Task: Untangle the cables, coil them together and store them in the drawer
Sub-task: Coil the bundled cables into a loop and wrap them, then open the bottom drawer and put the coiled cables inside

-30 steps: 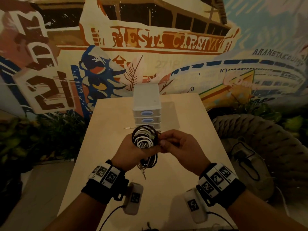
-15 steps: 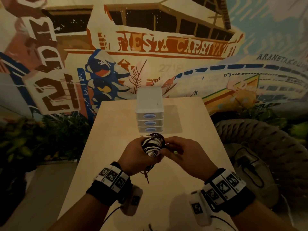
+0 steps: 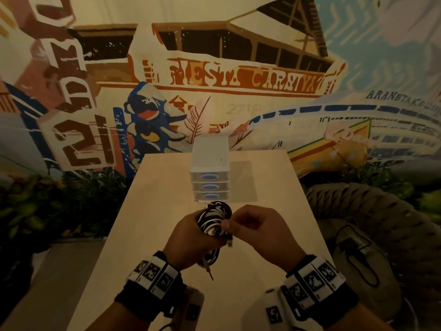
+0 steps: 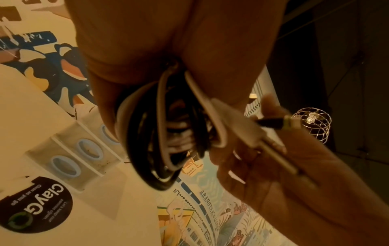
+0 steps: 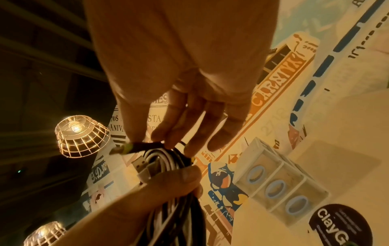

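A coil of black and white cables (image 3: 213,222) is held upright above the table, with my left hand (image 3: 202,226) gripping it around the middle. Loose ends with a thin jack plug (image 3: 210,274) hang below that fist. My right hand (image 3: 228,227) touches the coil's right side and pinches a black cable end (image 5: 140,146) with a yellow-green plug (image 3: 229,242). A white USB plug (image 5: 143,169) sticks out of the coil by my left thumb (image 5: 168,183). The small white drawer unit (image 3: 210,170) stands just behind the coil, all three drawers shut.
The pale wooden table (image 3: 155,211) runs away to a painted mural wall. A round black sticker (image 4: 35,203) lies on the table near the drawer unit. Thick rope coils (image 3: 372,211) sit on the right, plants (image 3: 59,204) on the left. Wire-cage lamps (image 5: 81,136) hang overhead.
The wide loop has been squeezed into a tighter bundle in my left hand. My right hand now pinches the black plug end at the coil's right side.
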A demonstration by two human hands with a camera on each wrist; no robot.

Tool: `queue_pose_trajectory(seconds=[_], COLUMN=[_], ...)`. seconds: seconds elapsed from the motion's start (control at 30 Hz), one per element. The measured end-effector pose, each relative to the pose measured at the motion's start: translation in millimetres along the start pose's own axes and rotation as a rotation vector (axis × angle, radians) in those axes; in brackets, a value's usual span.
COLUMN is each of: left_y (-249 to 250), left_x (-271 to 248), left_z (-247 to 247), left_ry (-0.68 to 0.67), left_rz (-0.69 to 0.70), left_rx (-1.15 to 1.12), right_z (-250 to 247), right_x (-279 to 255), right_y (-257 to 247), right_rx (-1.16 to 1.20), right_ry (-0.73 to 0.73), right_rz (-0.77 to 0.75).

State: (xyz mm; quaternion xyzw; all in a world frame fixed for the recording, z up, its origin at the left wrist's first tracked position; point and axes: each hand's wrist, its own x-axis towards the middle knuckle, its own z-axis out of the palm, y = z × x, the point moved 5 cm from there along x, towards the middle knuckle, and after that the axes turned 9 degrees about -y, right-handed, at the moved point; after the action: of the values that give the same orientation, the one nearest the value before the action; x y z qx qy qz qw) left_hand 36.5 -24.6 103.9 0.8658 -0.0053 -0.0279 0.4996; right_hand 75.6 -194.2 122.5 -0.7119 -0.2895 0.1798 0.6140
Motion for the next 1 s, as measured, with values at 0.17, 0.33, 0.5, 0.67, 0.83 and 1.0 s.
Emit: queue_pose_trajectory(seconds=[0.17, 0.33, 0.5, 0.67, 0.83, 1.0], left_y=[14, 10, -6, -20, -42, -76], left_x=[-3, -11, -16, 3, 34, 79], left_z=[7, 11, 10, -8, -37, -75], left_ry=[-0.072, -0.271, -0.378, -0.282, -0.235, -0.209], left_rz=[-0.016, -0.067, -0.142, -0.084, 0.018, 0.047], left_rx=[-0.144, -0.245, -0.605, -0.237, -0.066, 0.090], right_z=[4, 4, 3, 20, 30, 43], right_x=[4, 7, 15, 33, 56, 64], right_y=[19, 26, 35, 48, 59, 103], right_rx=[0.158, 0.253, 0.238, 0.155, 0.309, 0.248], right_ry=[-0.046, -0.138, -0.136, -0.037, 0.025, 0.081], right_rz=[0.109, 0.192, 0.227, 0.227, 0.238, 0.442])
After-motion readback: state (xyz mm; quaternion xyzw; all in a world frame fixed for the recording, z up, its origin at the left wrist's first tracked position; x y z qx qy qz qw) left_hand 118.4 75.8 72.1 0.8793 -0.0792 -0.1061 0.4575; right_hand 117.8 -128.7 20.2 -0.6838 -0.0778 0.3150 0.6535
